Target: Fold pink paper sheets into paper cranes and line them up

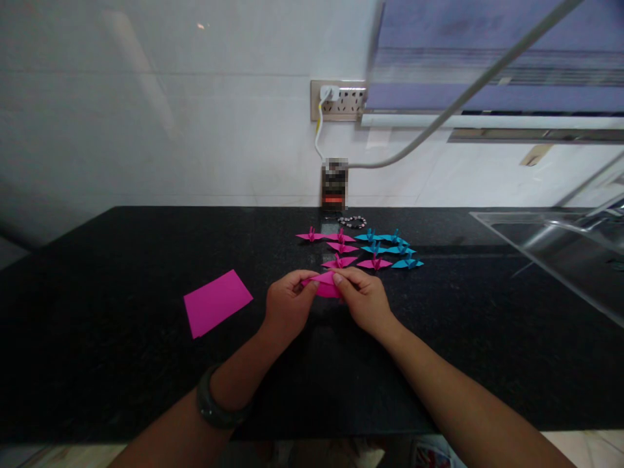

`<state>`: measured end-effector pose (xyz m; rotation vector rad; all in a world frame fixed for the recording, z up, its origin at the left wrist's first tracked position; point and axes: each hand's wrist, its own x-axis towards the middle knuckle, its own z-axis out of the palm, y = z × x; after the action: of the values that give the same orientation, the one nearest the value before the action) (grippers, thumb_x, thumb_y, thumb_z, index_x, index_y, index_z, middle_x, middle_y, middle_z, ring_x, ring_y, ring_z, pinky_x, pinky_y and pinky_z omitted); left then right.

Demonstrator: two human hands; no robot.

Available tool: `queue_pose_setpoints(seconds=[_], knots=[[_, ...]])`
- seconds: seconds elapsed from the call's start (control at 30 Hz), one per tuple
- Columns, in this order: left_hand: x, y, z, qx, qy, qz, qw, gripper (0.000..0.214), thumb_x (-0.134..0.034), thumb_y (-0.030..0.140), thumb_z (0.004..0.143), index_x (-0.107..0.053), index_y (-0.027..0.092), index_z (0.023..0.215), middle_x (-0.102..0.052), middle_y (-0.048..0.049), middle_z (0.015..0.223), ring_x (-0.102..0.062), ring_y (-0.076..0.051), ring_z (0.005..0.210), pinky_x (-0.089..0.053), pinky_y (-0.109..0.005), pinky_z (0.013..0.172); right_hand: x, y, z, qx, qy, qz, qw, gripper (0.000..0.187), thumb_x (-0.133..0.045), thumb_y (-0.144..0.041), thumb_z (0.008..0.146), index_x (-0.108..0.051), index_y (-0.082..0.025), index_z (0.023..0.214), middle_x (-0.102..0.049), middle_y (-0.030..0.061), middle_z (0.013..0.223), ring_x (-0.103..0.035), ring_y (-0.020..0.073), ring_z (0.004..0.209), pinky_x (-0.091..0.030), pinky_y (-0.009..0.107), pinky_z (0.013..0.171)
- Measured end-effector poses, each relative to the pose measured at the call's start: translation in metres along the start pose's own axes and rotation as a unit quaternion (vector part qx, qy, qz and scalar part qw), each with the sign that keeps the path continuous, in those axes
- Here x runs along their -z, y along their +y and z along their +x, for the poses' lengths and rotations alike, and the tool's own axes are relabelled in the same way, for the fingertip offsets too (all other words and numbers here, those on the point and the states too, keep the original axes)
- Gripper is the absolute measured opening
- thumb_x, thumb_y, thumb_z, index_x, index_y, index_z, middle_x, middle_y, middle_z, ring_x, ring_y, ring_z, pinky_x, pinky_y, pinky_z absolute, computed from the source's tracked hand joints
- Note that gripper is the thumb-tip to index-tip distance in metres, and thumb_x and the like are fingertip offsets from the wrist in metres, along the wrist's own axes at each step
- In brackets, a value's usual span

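Note:
My left hand (288, 300) and my right hand (364, 298) both pinch a partly folded pink paper piece (325, 286) just above the black counter (121, 364). The fingertips of both hands meet on its upper edge. Right behind it lie several finished pink paper cranes (341, 247) and several blue paper cranes (392, 250) in rows. A flat pink paper sheet (217, 302) lies on the counter to the left of my left hand. I wear a dark bangle (214, 406) on my left wrist.
A steel sink (560, 250) is set into the counter at the right. A small dark box (334, 185) and a bead bracelet (352, 222) sit by the white wall. A wall socket (338, 101) holds a charger with a cable. A blue blind (487, 52) hangs upper right.

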<state>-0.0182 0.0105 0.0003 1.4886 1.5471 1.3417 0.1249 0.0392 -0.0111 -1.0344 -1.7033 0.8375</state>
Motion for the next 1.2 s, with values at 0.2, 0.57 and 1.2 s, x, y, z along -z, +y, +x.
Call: queue_pose_setpoints(seconds=[0.2,0.57,1.2], knots=[[-0.0002,-0.0006,0.0003,0.02,0.0,-0.034,0.999,0.018,-0.057,0.025,0.069,-0.063,0.014,0.082,-0.062,-0.0003,0.064,-0.054,-0.01,0.053,-0.042,-0.02,0.05,-0.001,0.0015,-0.0003,-0.022,0.001,0.029,0.999,0.024,-0.049,-0.03,0.078,-0.066,-0.02,0.093,-0.063,0.0037,0.079,-0.055,0.0117,0.057,-0.045,0.024,0.052],[-0.002,-0.0022,0.0022,0.077,-0.008,-0.201,0.976,0.032,-0.056,0.035,0.071,-0.063,0.011,0.091,-0.065,-0.0048,0.075,-0.058,-0.012,0.062,-0.049,-0.025,0.061,-0.001,0.0021,0.0009,-0.107,0.003,0.133,0.985,0.026,-0.054,-0.035,0.073,-0.065,-0.016,0.089,-0.058,0.0002,0.062,-0.048,0.0091,0.046,-0.042,0.022,0.043],[-0.0003,-0.0009,0.0028,0.071,-0.123,-0.13,0.981,0.031,-0.047,0.039,0.077,-0.063,0.014,0.086,-0.059,-0.0016,0.065,-0.054,-0.012,0.058,-0.045,-0.023,0.054,-0.0092,-0.0005,-0.0028,-0.104,-0.02,0.137,0.985,0.015,-0.058,-0.028,0.069,-0.056,-0.017,0.079,-0.051,-0.0015,0.063,-0.047,0.0089,0.053,-0.042,0.021,0.047]])
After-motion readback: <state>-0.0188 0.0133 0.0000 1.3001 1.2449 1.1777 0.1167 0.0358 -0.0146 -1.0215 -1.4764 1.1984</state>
